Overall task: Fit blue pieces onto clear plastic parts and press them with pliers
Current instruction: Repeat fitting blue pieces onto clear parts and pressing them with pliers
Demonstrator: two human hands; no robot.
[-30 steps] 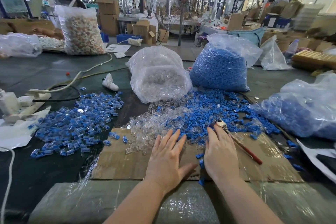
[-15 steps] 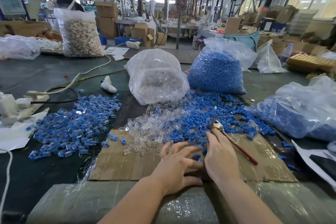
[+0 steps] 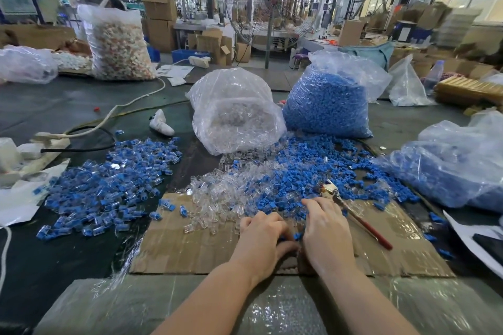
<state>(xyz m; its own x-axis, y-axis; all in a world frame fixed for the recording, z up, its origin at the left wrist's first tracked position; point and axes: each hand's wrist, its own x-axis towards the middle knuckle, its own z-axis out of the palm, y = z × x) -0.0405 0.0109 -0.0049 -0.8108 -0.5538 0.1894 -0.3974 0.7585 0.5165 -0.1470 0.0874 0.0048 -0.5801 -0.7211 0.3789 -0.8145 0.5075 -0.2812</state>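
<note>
My left hand [image 3: 260,236] is curling over blue pieces [image 3: 288,236] | right hand [image 3: 325,228] is lying palm-down, grasp unclear | pliers [image 3: 353,212] are lying just beside (cardboard [image 3: 190,250] open leftward)

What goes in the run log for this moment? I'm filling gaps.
left hand: curled over blue pieces | right hand: beside it, grip unclear | pliers: on cardboard, untouched

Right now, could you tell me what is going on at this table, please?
A person is assembling small plastic parts on a cardboard sheet. The left hand and right hand are close together at the near edge of the mixed pile of clear parts and blue pieces, fingers curled over a few pieces. The pliers lie unused beside the right hand. A heap of finished parts sits to the left, and bags of stock stand behind.
</note>
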